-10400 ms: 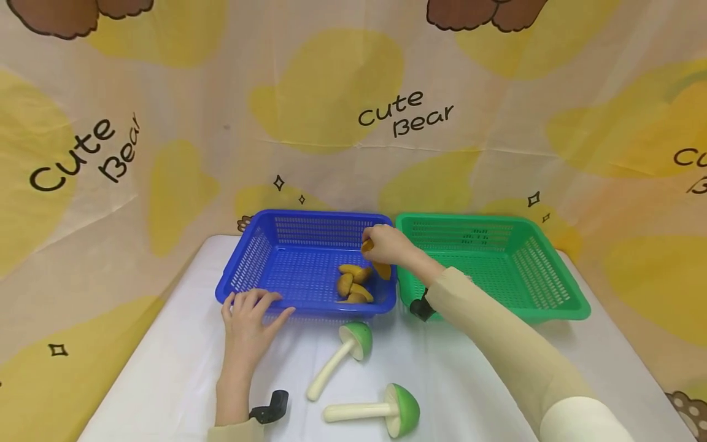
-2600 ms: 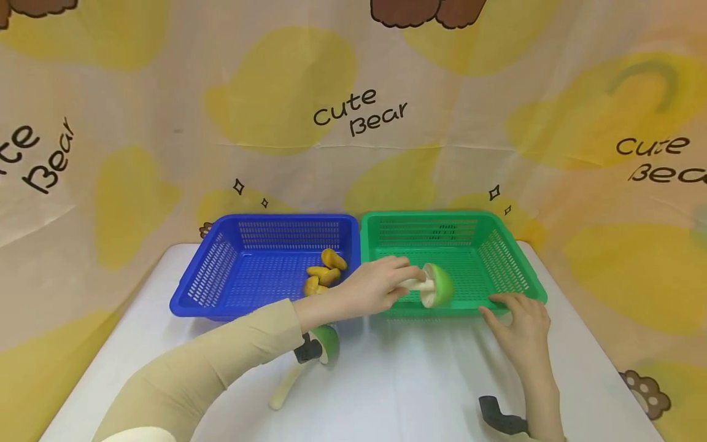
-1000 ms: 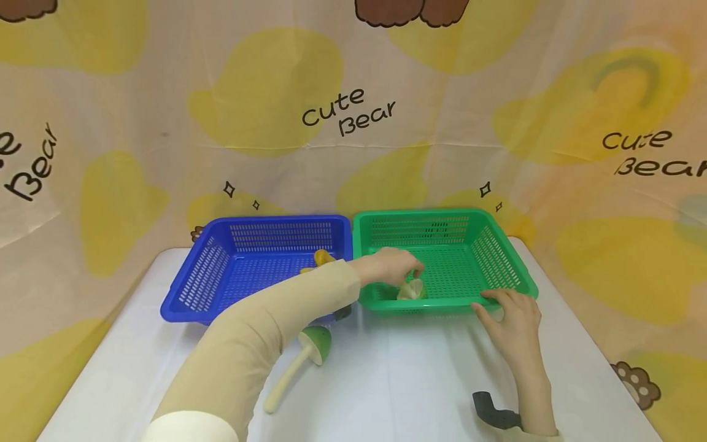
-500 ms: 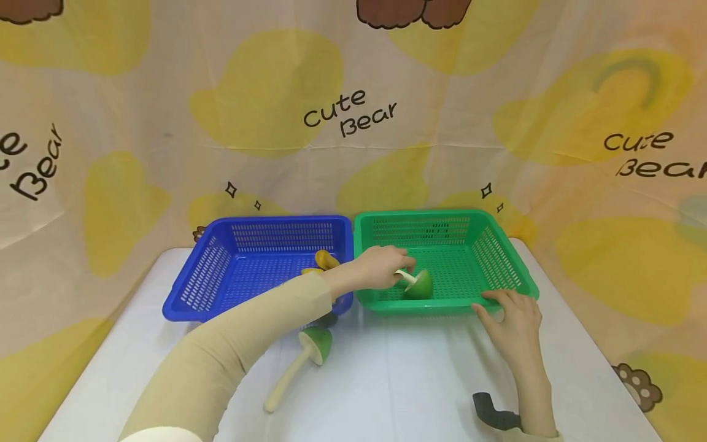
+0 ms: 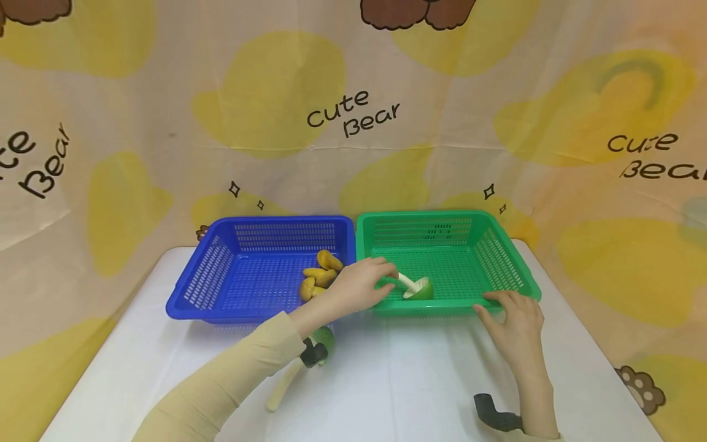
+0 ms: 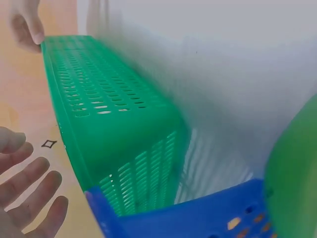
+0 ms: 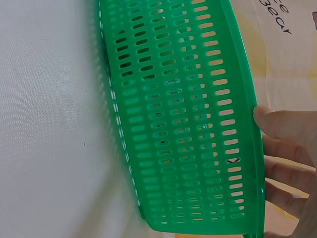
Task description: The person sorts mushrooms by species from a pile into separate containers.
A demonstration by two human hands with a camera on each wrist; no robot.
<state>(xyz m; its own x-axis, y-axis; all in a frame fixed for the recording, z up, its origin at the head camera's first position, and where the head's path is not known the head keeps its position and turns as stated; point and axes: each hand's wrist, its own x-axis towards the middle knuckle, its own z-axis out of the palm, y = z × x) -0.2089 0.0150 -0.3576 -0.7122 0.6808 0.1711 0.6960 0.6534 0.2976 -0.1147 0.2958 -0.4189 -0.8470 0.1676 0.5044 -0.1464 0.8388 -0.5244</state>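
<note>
green-capped mushroom [image 5: 417, 288]: lies on its side on the floor of the green basket [image 5: 499, 258], near the front wall, pale stem pointing back toward the left hand.
left hand [image 5: 359, 285]: hangs over the green basket's left front corner, fingers loose and spread, grasping nothing; fingertips just beside the stem, whether touching i cannot tell.
right hand [image 5: 516, 319]: fingers laid straight over the green basket's front right rim, pressing it flat to the surface [image 5: 420, 380]; nothing clasped.
second mushroom [image 5: 301, 365]: lies on the surface in front of the blue basket [image 5: 204, 288], partly hidden under the left forearm.
yellow pieces [image 5: 320, 277]: heaped in the blue basket's right front part.
doing it well: judging by this, lift the left hand straight up clear of the rim so the sleeve does not drag the basket wall, and keep the right hand's steadying press meanwhile.
</note>
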